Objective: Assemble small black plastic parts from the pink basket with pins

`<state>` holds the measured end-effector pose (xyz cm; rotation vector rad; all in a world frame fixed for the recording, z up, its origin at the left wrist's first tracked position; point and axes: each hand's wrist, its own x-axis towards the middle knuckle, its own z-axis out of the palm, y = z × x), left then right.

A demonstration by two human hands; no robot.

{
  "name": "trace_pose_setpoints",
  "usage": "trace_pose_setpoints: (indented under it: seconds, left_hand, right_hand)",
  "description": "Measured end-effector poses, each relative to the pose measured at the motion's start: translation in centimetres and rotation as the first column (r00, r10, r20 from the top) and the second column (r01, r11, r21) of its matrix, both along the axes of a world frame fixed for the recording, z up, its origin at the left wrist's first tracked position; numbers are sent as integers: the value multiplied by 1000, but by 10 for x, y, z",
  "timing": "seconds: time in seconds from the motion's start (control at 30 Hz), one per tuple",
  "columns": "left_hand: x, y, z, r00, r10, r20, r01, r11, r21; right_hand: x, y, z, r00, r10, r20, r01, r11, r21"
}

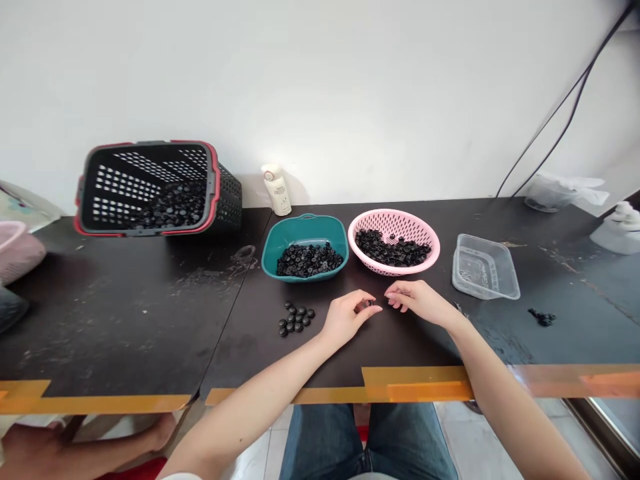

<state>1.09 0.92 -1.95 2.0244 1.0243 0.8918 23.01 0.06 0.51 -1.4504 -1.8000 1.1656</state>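
My left hand (349, 313) pinches a small black round part, mostly hidden by the fingers, low over the table. Close by on its right, my right hand (411, 298) has its fingertips together; whatever they hold, if anything, is too small to make out. Left of my left hand lies a group of black round caps (299, 319). A teal basin (270, 248) with many small black ring-like parts stands beyond my left hand. Beyond my right hand is a pink basket (433, 243) holding more small black parts.
A black basket (227, 193) with a red-trimmed rim lies tilted at back left, with black pieces inside. Near it stands a white bottle (277, 191). On the right are a clear plastic box (507, 267) and a small black pile (542, 317). Another person's limb (115, 447) shows at lower left.
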Motion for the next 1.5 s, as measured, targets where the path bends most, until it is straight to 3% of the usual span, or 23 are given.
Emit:
trace_pose_setpoints:
  seconds: [0.27, 0.47, 0.63, 0.77, 0.87, 0.97, 1.2, 1.5]
  left_hand:
    - [0, 3, -1, 998, 18, -59, -17, 1000, 18]
    - [-1, 6, 0, 994, 16, -104, -15, 1000, 10]
    - [0, 7, -2, 998, -1, -68, 0, 1000, -11]
    - [1, 5, -1, 996, 32, 78, -28, 999, -45]
    - [0, 3, 1, 981, 101, 167, -100, 995, -17]
    - [-2, 2, 4, 970, 131, 205, -139, 990, 27]
    - [-3, 4, 2, 973, 105, 204, -117, 992, 44]
    - [-2, 2, -1, 992, 72, 105, -86, 987, 138]
  right_hand:
    - [20, -2, 11, 974, 32, 223, -44, 998, 51]
    - [65, -13, 7, 953, -100, 288, 104, 995, -1]
    - [91, -33, 12, 892, -309, 331, 305, 950, 67]
    - [62, -31, 26, 938, -336, 87, 332, 941, 63]
    - [21, -18, 29, 952, -222, -209, 227, 974, -1]
    - [-14, -5, 24, 923, -122, -366, 116, 993, -37]
    - [-36, -5, 7, 909, -71, -410, 118, 989, 89]
    - [-35, -14, 13, 971, -14, -240, 64, 977, 202]
